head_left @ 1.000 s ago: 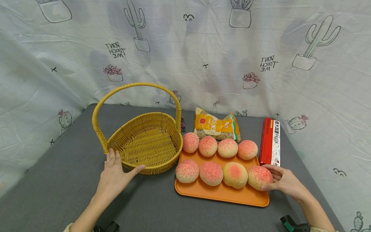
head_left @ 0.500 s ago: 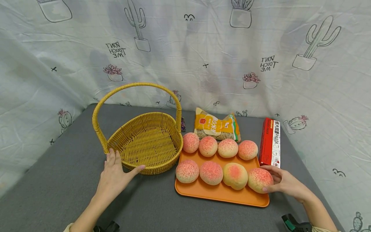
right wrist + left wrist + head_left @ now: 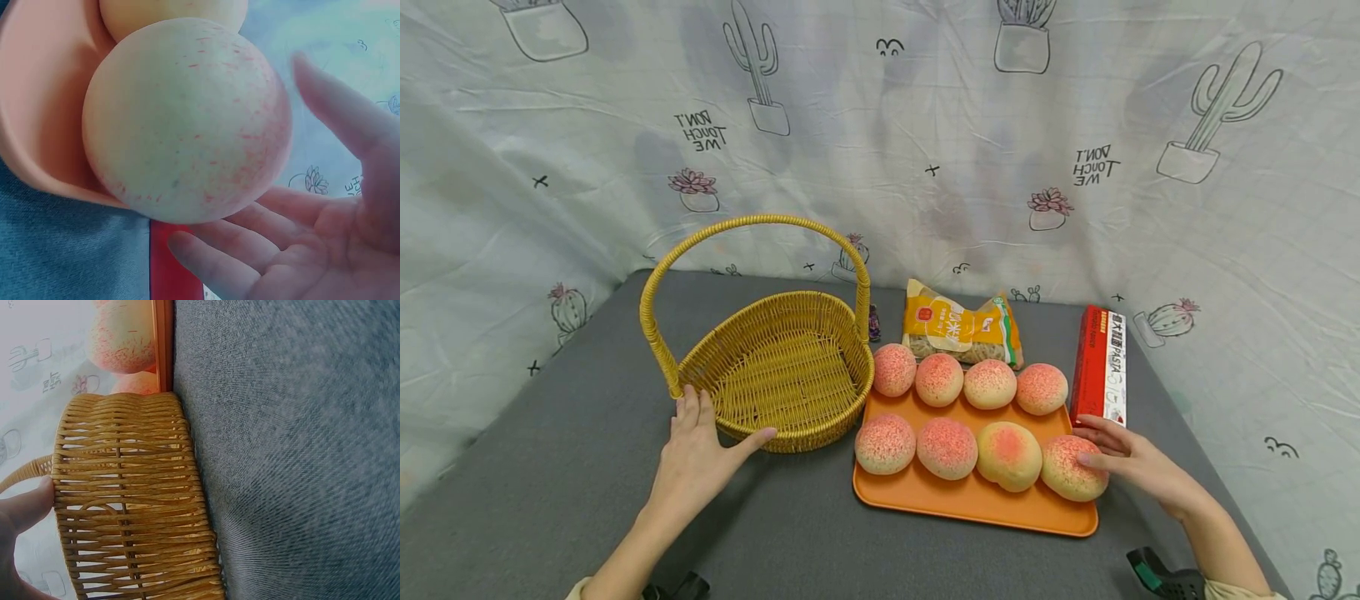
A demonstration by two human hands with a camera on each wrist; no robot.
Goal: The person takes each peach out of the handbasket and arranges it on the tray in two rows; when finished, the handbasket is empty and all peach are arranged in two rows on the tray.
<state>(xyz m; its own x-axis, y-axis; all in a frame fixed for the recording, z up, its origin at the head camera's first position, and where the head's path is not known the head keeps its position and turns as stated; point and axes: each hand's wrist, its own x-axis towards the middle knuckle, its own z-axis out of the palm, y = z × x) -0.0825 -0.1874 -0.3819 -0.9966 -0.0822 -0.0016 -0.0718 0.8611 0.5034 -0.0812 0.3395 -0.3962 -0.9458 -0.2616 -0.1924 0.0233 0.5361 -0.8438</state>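
My left hand [image 3: 696, 454] lies spread at the near left side of an oval golden wicker basket [image 3: 775, 379] with a tall arched handle. Its fingertips rest at the foot of the handle and its thumb [image 3: 31, 503] touches the rim. Several pink-speckled peaches stand in two rows on an orange tray [image 3: 970, 508]. Beside the front right peach [image 3: 1073, 477] is my right hand [image 3: 1138, 467], fingers loosely extended. In the right wrist view the thumb stands off that peach while the other fingers reach behind and beneath its side.
A yellow food bag [image 3: 958, 327] lies behind the tray. At its right stands a red-and-white pasta box [image 3: 1099, 362], just beyond my right fingers. A small dark purple item [image 3: 873, 322] sits behind the basket. Grey cloth [image 3: 572, 433] covers the table, with a printed curtain behind.
My right hand has loosened from the front right peach, its fingers spreading and rising slightly. That peach has shifted a little towards the tray's near right corner. The left hand and basket stay put.
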